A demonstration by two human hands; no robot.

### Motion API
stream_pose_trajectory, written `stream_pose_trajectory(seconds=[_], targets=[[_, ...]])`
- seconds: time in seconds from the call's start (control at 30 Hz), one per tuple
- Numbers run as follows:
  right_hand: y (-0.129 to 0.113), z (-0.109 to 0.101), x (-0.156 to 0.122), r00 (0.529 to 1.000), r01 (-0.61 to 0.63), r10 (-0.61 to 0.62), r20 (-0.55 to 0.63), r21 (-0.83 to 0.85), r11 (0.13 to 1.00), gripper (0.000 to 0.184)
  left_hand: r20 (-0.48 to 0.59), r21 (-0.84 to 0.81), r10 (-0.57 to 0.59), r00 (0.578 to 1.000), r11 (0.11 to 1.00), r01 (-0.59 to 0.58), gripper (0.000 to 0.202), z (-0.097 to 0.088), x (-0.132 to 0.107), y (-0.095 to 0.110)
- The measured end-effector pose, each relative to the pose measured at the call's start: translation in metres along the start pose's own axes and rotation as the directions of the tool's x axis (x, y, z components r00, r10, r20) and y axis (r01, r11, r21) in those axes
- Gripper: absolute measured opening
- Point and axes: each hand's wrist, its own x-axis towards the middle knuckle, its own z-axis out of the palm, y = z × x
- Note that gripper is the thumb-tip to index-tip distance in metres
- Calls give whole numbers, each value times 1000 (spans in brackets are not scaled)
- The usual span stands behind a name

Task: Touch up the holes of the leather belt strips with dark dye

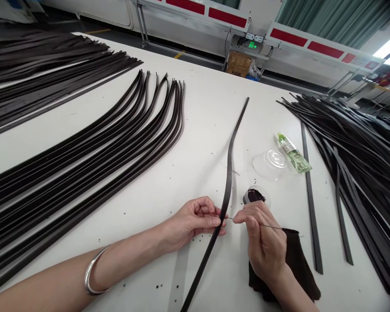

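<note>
One strap (228, 182) is pinched in the left hand (195, 222), a needle (269, 227) in the right hand (266, 245); seemingly finished rows (84, 173) are laid left of it, a heap (360, 151) right.

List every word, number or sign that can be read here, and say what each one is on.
"KARL": on the brown package under the far bench.
Green lit sign above it: symbols too blurred to read.
Label on the green bottle: print too small to read.
Red panels on the far wall: no text visible.
Belt strap in the left hand, thin needle in the right hand: no markings.
</note>
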Motion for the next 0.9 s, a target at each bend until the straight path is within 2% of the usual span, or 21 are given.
stream_pose_trajectory(seconds=[0.27,0.53,0.9], targets=[[-4,4,6,996,89,-90,-9,-14,996,27,21,11,6,1000,1000,-6,26,-1,0,1],[-4,5,3,996,84,-84,2,-25,996,26,3,8,12,1000,1000,-12,26,3,0,1],[-5,4,1,1000,18,-17,15,-27,999,25,3,16,15,1000,1000,-15,28,2,1,1]])
